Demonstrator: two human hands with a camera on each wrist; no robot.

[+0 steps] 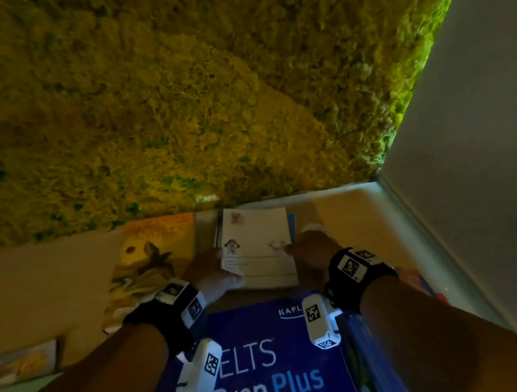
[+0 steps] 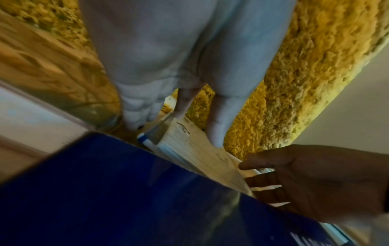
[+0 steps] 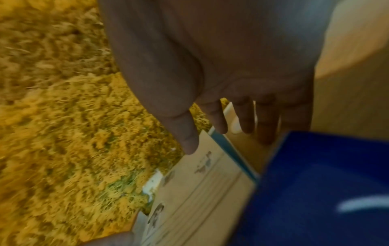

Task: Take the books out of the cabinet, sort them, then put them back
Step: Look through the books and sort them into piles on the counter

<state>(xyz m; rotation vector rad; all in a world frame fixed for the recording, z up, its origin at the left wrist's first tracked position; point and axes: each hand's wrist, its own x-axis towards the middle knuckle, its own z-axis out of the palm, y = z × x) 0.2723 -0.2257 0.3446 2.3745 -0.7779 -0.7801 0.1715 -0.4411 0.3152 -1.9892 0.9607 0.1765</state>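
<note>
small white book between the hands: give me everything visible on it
The small white book is a thin paper booklet with a pale cover or page facing up, bearing small dark figure drawings and ruled lines; a blue edge shows along its right side. It lies roughly flat on the beige surface, beyond the blue IELTS Prep Plus book and right of the yellow picture book. The left hand holds its left edge, thumb on top. The right hand touches its right edge; its grip is unclear.

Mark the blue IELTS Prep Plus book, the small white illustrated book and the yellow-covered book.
IELTS Prep Plus book [image 1: 272, 376], head view, front cover by the title.
small white illustrated book [image 1: 259, 243], head view, middle of its pale cover.
yellow-covered book [image 1: 149, 260], head view, cover picture.
</note>
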